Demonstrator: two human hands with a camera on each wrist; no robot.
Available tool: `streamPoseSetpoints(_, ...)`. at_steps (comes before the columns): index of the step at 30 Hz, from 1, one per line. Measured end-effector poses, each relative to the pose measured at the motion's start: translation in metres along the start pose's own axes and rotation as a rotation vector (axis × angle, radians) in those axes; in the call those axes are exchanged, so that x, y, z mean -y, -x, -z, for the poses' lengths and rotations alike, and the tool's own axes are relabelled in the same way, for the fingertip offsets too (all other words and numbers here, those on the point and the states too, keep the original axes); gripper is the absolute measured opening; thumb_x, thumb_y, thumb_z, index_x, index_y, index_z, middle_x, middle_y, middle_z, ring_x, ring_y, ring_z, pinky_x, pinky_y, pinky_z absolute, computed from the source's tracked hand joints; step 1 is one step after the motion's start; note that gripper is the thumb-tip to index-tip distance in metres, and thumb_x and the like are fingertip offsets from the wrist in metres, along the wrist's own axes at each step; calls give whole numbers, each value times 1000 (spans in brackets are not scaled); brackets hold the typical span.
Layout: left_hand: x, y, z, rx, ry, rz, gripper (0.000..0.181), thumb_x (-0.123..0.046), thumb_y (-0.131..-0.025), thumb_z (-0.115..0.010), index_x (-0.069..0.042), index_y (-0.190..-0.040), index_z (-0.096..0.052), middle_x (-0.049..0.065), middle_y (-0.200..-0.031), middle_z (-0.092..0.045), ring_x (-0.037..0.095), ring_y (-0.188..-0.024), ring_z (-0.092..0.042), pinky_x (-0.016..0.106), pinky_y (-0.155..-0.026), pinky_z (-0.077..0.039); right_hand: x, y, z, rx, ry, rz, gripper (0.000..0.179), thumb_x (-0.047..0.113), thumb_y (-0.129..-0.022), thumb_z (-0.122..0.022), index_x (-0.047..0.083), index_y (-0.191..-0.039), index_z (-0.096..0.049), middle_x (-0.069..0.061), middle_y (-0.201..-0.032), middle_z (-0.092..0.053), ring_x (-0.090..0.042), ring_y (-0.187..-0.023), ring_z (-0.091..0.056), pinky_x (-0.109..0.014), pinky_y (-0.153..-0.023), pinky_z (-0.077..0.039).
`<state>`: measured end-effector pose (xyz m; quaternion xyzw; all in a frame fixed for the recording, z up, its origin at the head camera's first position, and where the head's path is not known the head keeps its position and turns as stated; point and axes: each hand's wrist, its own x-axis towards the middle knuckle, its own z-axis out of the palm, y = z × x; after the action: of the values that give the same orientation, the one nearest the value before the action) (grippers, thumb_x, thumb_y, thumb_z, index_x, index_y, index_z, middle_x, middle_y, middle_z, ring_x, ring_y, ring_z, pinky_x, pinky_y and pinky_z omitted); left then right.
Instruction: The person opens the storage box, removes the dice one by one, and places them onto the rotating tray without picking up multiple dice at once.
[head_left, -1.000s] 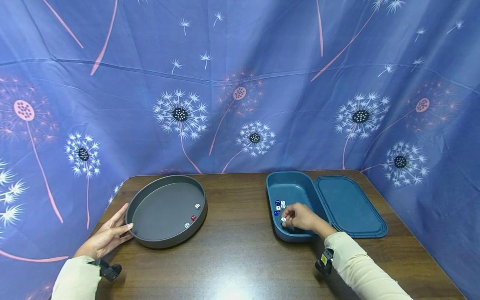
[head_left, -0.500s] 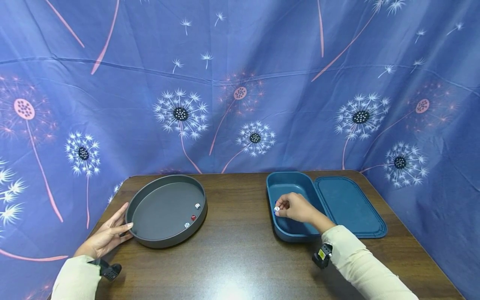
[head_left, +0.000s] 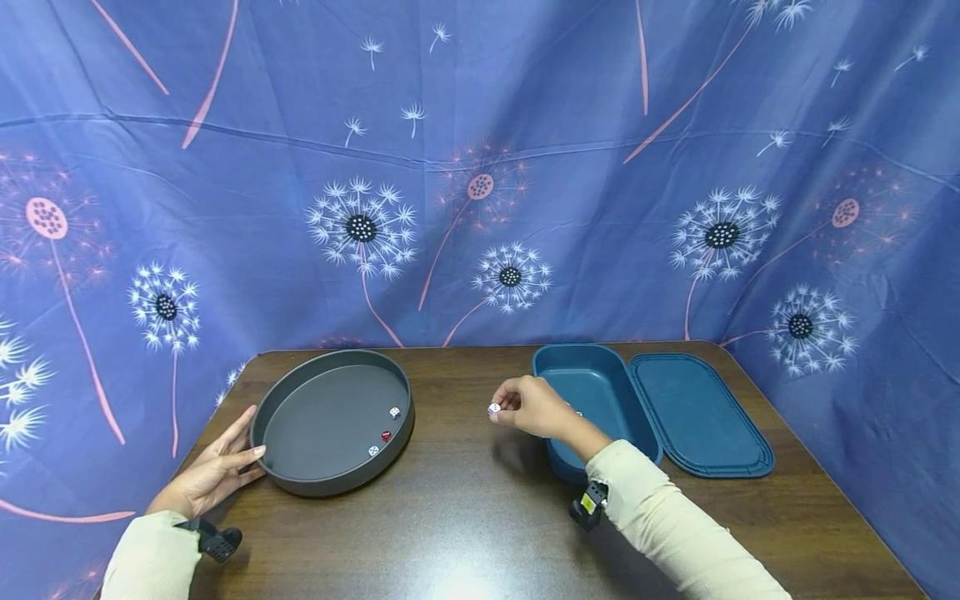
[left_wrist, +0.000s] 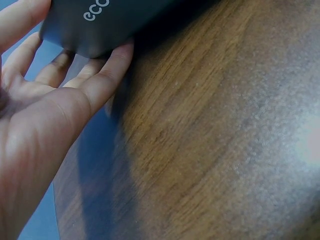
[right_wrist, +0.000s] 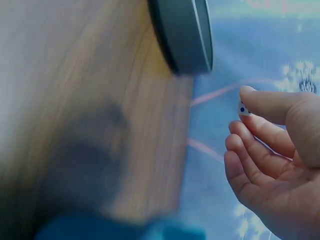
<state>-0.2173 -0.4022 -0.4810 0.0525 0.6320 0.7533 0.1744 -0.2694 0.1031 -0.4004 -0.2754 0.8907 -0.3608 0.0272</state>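
My right hand (head_left: 534, 406) pinches a white die (head_left: 493, 409) with dark blue pips between thumb and forefinger, above the table left of the blue box (head_left: 645, 421). In the right wrist view the die (right_wrist: 243, 109) shows at the thumb tip. My left hand (head_left: 213, 471) touches the outer wall of a round dark grey pan (head_left: 330, 487) at its left side, fingers and thumb spread along it. Inside the pan, near its right wall, lie a red die (head_left: 386, 436), a white die (head_left: 394, 412) and another white die (head_left: 373, 451).
Beside the box's right wall lies its flat blue lid (head_left: 701, 417). Small bits of dice (head_left: 578, 413) show inside the box behind my right hand, mostly hidden. The brown wooden table (head_left: 465, 500) ends at a blue dandelion-print cloth (head_left: 450, 250).
My right hand has taken a white die, lifted it out of the blue box and carried it left over the table. The left hand and the pan stay in place.
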Motion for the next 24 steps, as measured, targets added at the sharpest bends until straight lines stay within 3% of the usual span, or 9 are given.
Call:
streamPoseSetpoints(2, 0, 0, 0, -4, 7, 7, 84, -2, -99, -46, -30, -152, 12, 2, -149, 39, 23, -140, 14, 25, -86, -48, 11, -7, -8, -8, -5, 0, 9, 11, -81, -76, 8, -82, -68, 4, -73, -64, -5, -66, -56, -21, -62, -48)
streamPoseSetpoints(4, 0, 1, 0, -7, 12, 8, 84, -2, -99, -46, -31, -152, 12, 1, -149, 39, 27, -139, 18, 25, -86, -48, 22, -14, -17, -22, -2, 19, 9, 11, -81, -76, 8, -81, -68, 3, -72, -65, -4, -65, -56, -20, -61, -48)
streamPoseSetpoints(7, 1, 1, 0, 1, 12, 1, 84, -2, -99, -46, -30, -152, 12, 2, -149, 39, 7, -141, -7, 25, -87, -48, 38, -22, -29, -37, 0, 42, 8, 11, -81, -76, 7, -81, -69, 3, -72, -65, -5, -65, -56, -19, -61, -48)
streamPoseSetpoints(10, 1, 1, 0, 13, 15, -11, 84, -1, -99, -46, -29, -152, 13, 4, -148, 39, -11, -124, -34, 25, -87, -48, 51, -29, -41, -58, 0, 61, 7, 10, -81, -75, 7, -82, -69, 2, -73, -65, -7, -67, -57, -19, -62, -47)
streamPoseSetpoints(12, 2, 0, 1, 19, 20, -18, 84, 0, -99, -45, -28, -152, 13, 5, -147, 40, -15, -112, -43, 25, -86, -48, 58, -33, -49, -76, 1, 71, 8, 10, -81, -75, 6, -83, -69, 1, -74, -65, -9, -69, -58, -18, -63, -47)
streamPoseSetpoints(24, 2, -2, 1, 11, 16, -20, 84, -1, -99, -46, -28, -152, 13, 7, -148, 38, -15, -112, -44, 25, -86, -49, 83, -54, -89, -126, 8, 77, 12, 15, -81, -76, 8, -89, -71, 2, -79, -64, -4, -70, -55, -16, -65, -44)
